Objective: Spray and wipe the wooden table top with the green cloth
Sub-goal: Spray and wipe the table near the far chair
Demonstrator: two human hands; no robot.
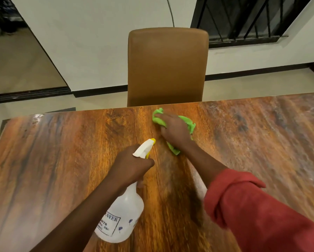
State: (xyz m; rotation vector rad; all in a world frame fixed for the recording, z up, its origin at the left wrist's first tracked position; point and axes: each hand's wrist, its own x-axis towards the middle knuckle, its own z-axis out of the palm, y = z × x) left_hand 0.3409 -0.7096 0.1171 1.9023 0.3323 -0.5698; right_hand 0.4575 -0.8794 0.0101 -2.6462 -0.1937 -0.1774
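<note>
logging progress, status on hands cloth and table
Left hand gripping spray bottle. Right hand pressing green cloth on table top, near far edge. Nothing in the way.

A glossy, streaked wood grain is shown by the table top (61, 160). The green cloth (187, 122) looks soft and crumpled. Translucent white plastic forms the spray bottle (123, 215); smooth tan leather-like upholstery covers the chair (167, 66).

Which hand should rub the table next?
The right hand, I think. It already presses flat on the green cloth on the wooden table top near the far edge. The left hand is busy, its grip closed around the spray bottle.
</note>
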